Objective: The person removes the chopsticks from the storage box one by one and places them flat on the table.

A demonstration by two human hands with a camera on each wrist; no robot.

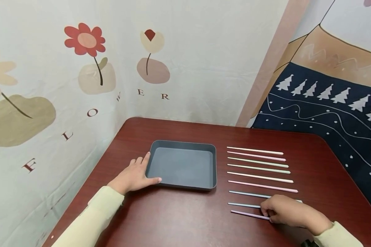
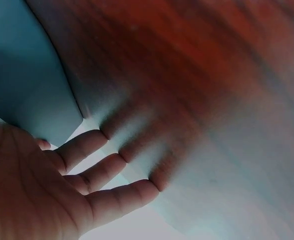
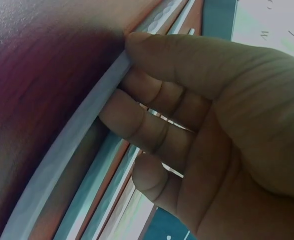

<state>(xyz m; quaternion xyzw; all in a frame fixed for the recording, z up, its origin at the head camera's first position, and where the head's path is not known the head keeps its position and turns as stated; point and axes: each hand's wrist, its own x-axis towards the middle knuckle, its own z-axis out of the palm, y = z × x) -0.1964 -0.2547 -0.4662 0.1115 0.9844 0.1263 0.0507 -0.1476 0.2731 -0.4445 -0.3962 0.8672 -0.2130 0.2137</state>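
Observation:
My left hand (image 1: pixel 135 177) rests at the left side of a dark grey rectangular tray (image 1: pixel 185 168), fingers along its side and thumb at the near left corner. The left wrist view shows those fingers (image 2: pixel 122 200) spread and straight. To the right, my right hand (image 1: pixel 287 210) pinches a purple chopstick (image 1: pixel 248 214), the nearest of a row. In the right wrist view, thumb and fingertips meet on that chopstick (image 3: pixel 62 155). Under the hand lie parts of two blue chopsticks (image 1: pixel 243 205); their right ends are partly hidden.
Beyond the blue pair, pink (image 1: pixel 262 186), cream (image 1: pixel 259 177) and green chopsticks (image 1: pixel 258 168) lie roughly parallel on the dark red table (image 1: pixel 179 219). Printed cloth (image 1: pixel 204 68) hangs behind and to the left of the table; a navy tree-patterned cloth (image 1: pixel 315 116) is at the right.

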